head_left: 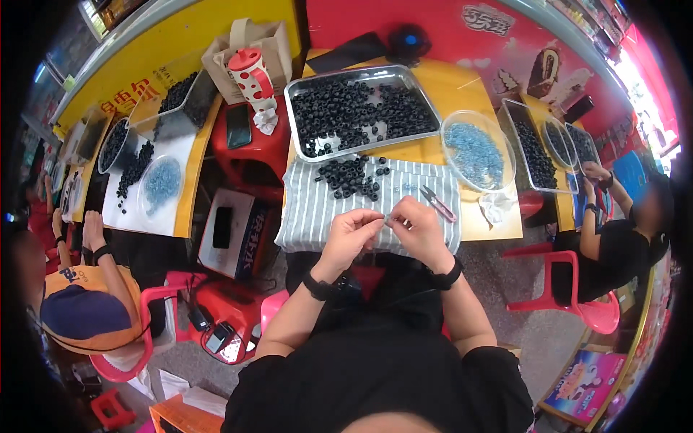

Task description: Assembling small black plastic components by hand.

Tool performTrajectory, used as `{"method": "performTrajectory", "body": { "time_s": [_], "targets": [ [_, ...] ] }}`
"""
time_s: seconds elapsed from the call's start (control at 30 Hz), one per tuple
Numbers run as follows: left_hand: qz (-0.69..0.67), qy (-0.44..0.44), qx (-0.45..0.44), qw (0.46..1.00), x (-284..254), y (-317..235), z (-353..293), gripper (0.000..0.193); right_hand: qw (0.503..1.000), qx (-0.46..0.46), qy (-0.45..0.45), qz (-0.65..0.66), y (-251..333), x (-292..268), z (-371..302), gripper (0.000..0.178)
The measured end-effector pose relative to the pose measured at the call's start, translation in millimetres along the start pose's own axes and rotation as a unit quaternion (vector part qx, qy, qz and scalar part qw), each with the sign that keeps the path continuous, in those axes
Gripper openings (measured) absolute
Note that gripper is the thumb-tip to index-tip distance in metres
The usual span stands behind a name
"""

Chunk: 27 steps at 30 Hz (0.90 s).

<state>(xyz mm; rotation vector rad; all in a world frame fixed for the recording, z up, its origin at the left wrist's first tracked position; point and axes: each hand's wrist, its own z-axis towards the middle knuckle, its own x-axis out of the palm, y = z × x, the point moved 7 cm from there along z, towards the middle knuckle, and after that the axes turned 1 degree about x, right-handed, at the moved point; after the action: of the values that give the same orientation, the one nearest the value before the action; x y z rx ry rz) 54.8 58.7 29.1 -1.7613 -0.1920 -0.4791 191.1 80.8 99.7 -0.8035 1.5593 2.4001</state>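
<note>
Benches run across the view, and at the far left a person in an orange top and dark blue cap (83, 307) sits on a red chair beside a yellow bench (189, 184) covered with a white sheet. On that sheet lie a clear dish of pale blue pieces (162, 184) and a scatter of black rings. Just right of it, a red stool (249, 155) carries a dark phone and a red-and-white spotted cup (251, 72).

At the middle, the left hand (351, 234) is raised over the near edge of a grey striped cloth (317, 209), its fingers pinched together on something too small to make out. The right hand (419, 231) touches it fingertip to fingertip, fingers likewise closed on the same tiny piece (388, 220), which sits between the two hands just above the cloth's edge. A pile of black rings (351, 177) lies on the cloth behind the hands, and a metal tray (361, 108) full of more rings stands beyond it. Small pink-handled snips (437, 203) rest on the cloth near the right hand.

Further right, a clear oval dish of blue pieces (476, 155) stands on the bench, and another person in black (621, 242) works at the far right.
</note>
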Motion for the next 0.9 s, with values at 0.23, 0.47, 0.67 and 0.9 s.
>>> {"method": "performTrajectory", "body": {
  "time_s": [0.23, 0.47, 0.67, 0.9],
  "targets": [
    [0.011, 0.009, 0.020, 1.000, 2, -3, 6, 0.012, 0.998, -0.022, 0.008, 0.060, 11, -1, 2, 0.010],
    [0.060, -0.036, 0.051, 0.996, -2, -4, 4, 0.011, 0.994, 0.004, -0.028, 0.105, 2, 2, -5, 0.006],
    [0.175, -0.073, 0.175, 0.966, 5, -19, 0, 0.014, 0.993, -0.014, -0.074, 0.093, 2, 5, -8, 0.007],
    [0.228, -0.081, 0.193, 0.951, 0, -20, 3, 0.013, 0.988, -0.051, -0.097, 0.104, 4, 5, -8, 0.009]
  ]
}}
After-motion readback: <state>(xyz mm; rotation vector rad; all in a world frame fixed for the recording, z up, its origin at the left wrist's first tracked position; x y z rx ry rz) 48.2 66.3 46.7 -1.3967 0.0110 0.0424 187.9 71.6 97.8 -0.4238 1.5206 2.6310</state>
